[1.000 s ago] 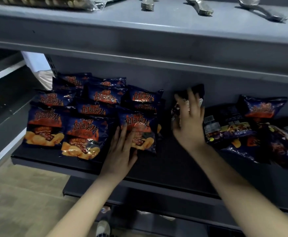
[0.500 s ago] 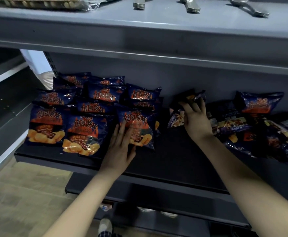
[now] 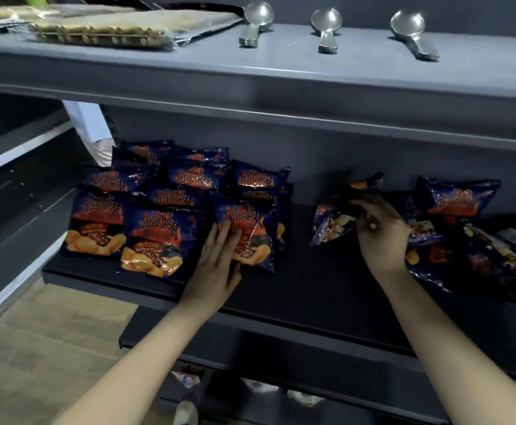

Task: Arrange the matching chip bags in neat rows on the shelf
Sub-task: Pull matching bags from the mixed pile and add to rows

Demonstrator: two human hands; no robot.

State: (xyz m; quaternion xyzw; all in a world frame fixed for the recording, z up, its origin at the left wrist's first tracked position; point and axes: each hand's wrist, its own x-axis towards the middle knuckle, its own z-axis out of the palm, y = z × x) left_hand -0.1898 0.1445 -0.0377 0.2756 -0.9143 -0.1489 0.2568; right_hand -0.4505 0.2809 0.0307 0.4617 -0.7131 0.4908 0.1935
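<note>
— Where do the chip bags sit?
— On the dark shelf (image 3: 312, 289). A neat group of bags (image 3: 158, 231), blue and orange, lies in overlapping rows at its left. A loose heap of bags (image 3: 471, 246) lies at its right, with bare shelf between them.
— And the left hand?
— The left hand (image 3: 216, 265) lies flat, fingers straight and slightly spread, pressing on the front-right bag (image 3: 250, 220) of the neat group.
— The right hand?
— The right hand (image 3: 379, 237) has its fingers curled, pinching the upper edge of a crumpled bag (image 3: 330, 222) at the heap's left side. The bag hangs tilted. I cannot tell whether its lower corner touches the shelf.
— Anything above?
— Three metal spoons (image 3: 325, 29) and a wrapped flat pack (image 3: 103, 29) lie on the upper shelf (image 3: 281, 75).
</note>
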